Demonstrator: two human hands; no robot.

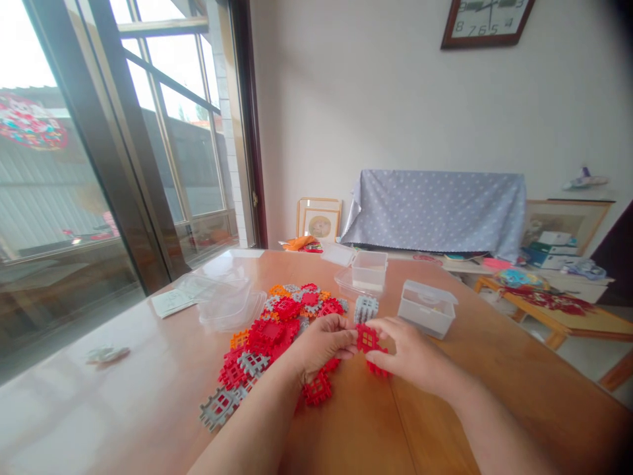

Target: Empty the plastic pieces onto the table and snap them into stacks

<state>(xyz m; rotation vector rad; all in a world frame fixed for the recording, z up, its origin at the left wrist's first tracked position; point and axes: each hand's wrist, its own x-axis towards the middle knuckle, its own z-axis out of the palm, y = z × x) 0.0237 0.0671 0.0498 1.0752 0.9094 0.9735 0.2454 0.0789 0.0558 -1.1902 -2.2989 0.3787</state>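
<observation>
Between my two hands is a red interlocking plastic block [368, 338] with a window-like grid. My left hand [329, 343] pinches its left edge with thumb and fingers. From the right, my right hand [403, 346] grips it with the thumb below and the fingers above. More red plastic [378, 368] shows just under the block; I cannot tell whether it is joined on. A pile of red, grey and orange blocks [271, 333] spreads left of my hands, partly behind my left forearm. Just beyond my hands stands a grey block [366, 308].
Clear plastic boxes stand at the back, one [370, 272] in the middle and one [426, 313] to the right. Clear lids [230, 307] and a paper booklet [171, 301] lie at the left. A small plastic packet [107, 354] rests near the left edge of the wooden table [445, 409].
</observation>
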